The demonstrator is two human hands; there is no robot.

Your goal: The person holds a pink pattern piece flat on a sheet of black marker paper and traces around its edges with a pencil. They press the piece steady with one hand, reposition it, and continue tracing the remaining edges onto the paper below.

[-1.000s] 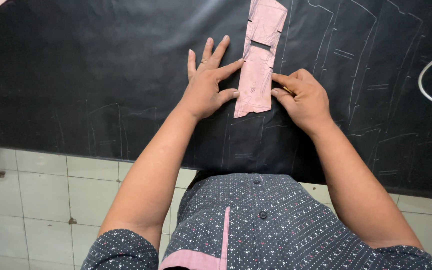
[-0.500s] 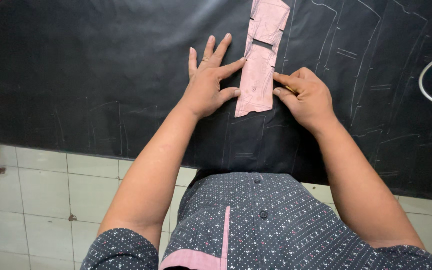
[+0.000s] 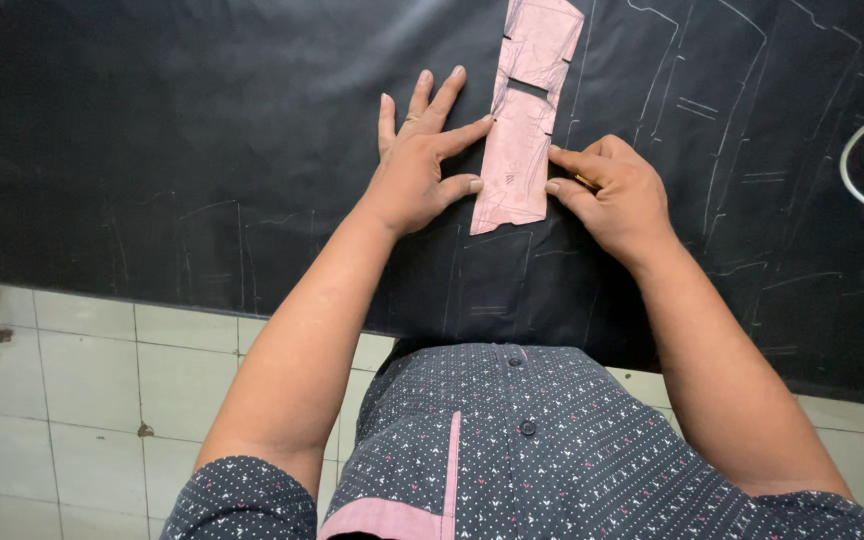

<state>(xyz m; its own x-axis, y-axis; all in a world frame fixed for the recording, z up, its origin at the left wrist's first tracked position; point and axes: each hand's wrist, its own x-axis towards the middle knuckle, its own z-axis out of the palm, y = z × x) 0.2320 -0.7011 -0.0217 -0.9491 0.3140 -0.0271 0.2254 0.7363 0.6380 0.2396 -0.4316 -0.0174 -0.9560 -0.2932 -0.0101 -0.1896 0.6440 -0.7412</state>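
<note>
A long pink paper pattern piece (image 3: 518, 135) lies on a black cloth (image 3: 202, 140) marked with chalk outlines. My left hand (image 3: 418, 160) rests flat on the cloth with fingers spread, its thumb and forefinger pressing the pattern's left edge. My right hand (image 3: 607, 195) sits at the pattern's right edge with fingers curled around a small piece of chalk, only a yellowish sliver of which shows. The chalk tip is hidden by my fingers.
Chalk-drawn shapes (image 3: 712, 110) cover the right part of the cloth. A white curved cord or ring (image 3: 857, 175) lies at the right edge. Below the table edge is a pale tiled floor (image 3: 82, 400).
My right hand has crept slightly along the pattern's right edge. My left hand and the pattern stay in place.
</note>
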